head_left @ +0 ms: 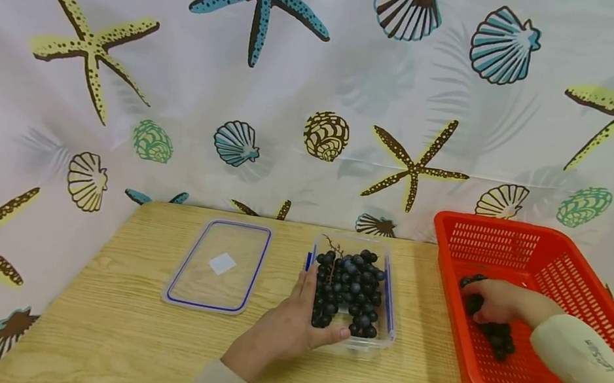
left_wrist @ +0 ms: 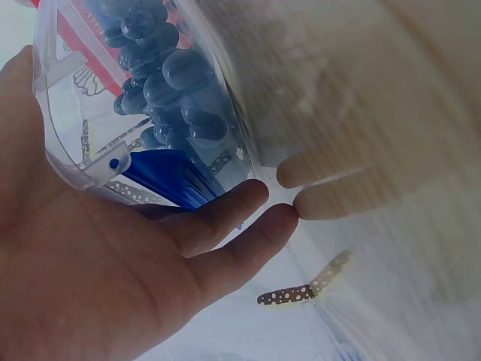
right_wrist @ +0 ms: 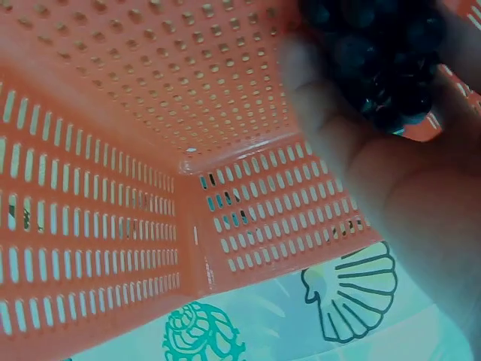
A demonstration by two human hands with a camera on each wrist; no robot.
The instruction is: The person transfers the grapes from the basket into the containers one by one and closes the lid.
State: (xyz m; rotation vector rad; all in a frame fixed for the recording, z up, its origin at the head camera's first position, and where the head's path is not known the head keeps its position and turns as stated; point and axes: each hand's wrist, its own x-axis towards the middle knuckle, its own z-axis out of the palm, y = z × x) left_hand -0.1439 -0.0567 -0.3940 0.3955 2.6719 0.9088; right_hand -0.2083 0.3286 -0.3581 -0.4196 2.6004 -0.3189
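Dark grapes [head_left: 355, 285] on stems fill much of a clear plastic container [head_left: 390, 323] near the middle of the table. My left hand [head_left: 287, 321] lies along its left side, with the thumb at the near end. In the left wrist view, that hand's fingers [left_wrist: 225, 218] are extended beside the container wall. Inside the red basket [head_left: 475, 375], my right hand [head_left: 496, 300] grips a bunch of dark grapes [right_wrist: 379, 64], with fingers and thumb on either side of it. More grapes [head_left: 499, 343] show below that hand, against the basket's left side.
A clear lid with a blue seal [head_left: 221, 265] lies flat on the wooden table [head_left: 103, 320], left of the container. Behind the table hangs a white cloth [head_left: 299, 84] printed with starfish and shells. The basket's raised walls surround my right hand.
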